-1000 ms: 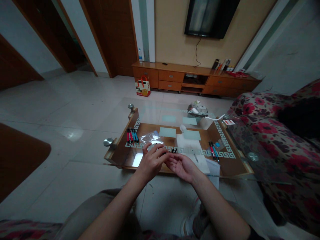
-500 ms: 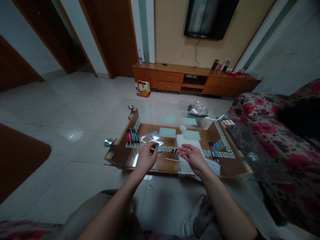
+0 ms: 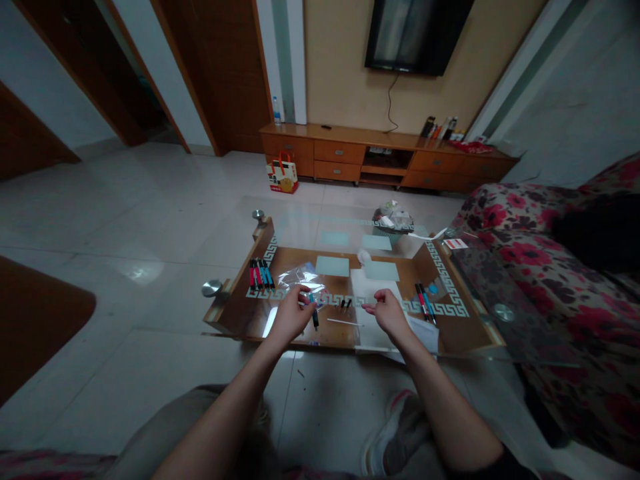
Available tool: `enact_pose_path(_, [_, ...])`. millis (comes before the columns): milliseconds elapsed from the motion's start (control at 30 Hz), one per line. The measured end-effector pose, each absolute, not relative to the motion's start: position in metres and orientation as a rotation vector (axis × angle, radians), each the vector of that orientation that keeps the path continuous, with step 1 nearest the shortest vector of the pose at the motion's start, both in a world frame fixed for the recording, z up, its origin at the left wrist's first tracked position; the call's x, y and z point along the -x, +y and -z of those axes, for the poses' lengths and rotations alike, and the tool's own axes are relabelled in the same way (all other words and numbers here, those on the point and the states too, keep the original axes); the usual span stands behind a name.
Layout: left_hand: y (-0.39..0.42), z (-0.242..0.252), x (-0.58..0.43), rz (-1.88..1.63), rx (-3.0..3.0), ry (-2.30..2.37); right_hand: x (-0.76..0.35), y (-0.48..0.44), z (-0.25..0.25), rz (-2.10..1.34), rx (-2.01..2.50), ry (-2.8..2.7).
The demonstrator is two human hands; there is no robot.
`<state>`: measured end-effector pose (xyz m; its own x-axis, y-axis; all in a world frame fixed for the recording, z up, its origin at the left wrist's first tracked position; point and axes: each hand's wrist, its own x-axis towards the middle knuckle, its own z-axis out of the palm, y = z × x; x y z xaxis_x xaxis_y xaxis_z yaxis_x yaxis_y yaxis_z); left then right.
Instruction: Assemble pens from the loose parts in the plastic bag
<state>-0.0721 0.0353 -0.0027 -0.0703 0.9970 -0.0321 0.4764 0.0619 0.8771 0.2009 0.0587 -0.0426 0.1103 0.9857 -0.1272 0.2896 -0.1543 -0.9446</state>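
In my left hand (image 3: 295, 313) a blue and black pen (image 3: 315, 317) is pinched, its black end pointing down over the glass table. My right hand (image 3: 389, 313) hovers over a white sheet (image 3: 367, 333), fingers curled together; anything between them is too small to make out. Small black pen parts (image 3: 345, 304) and a thin white stick (image 3: 344, 323) lie between my hands. Beyond my left hand is a clear plastic bag (image 3: 300, 275). Red and blue pens (image 3: 261, 274) are lined up at the left, and several more pens (image 3: 425, 303) lie right of my right hand.
The glass coffee table (image 3: 300, 333) has a patterned border and metal corner discs. At its far side stands a dark basket (image 3: 393, 220) holding plastic bags. A flowered sofa (image 3: 530, 247) flanks it on the right. Further off are a TV cabinet (image 3: 340, 153) and a paper bag (image 3: 283, 175).
The pen in my left hand now shows its black end pointing down. My right hand's fingers, stretched out before, have curled inward. The view has shifted slightly.
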Motion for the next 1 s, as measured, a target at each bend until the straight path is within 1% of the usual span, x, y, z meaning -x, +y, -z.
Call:
enact_pose_path(133, [0.039, 0.008, 0.072, -0.825, -1.537, 1.621, -0.198, 0.061, 0.043, -1.161, 1.613, -1.140])
enact_pose_path(333, [0.046, 0.014, 0.064, -0.747, -1.649, 1.657, -0.197, 0.059, 0.036, -0.938, 1.699, -1.635])
enact_pose_path(433, [0.048, 0.017, 0.060, -0.728, -1.681, 1.644, -0.195, 0.058, 0.033, -0.906, 1.673, -1.767])
enact_pose_path(533, [0.049, 0.021, 0.058, -0.686, -1.723, 1.656, -0.193, 0.058, 0.032, -0.911, 1.661, -1.858])
enact_pose_path(700, [0.051, 0.024, 0.057, -0.601, -1.815, 1.703, -0.194, 0.059, 0.031, -0.720, 1.656, -1.960])
enact_pose_path(833, [0.049, 0.023, 0.054, -0.518, -1.884, 1.751, -0.194, 0.058, 0.029, -0.779, 1.634, -1.972])
enact_pose_path(1000, [0.047, 0.021, 0.053, -0.479, -1.925, 1.776, -0.193, 0.054, 0.023, -0.716, 1.653, -1.963])
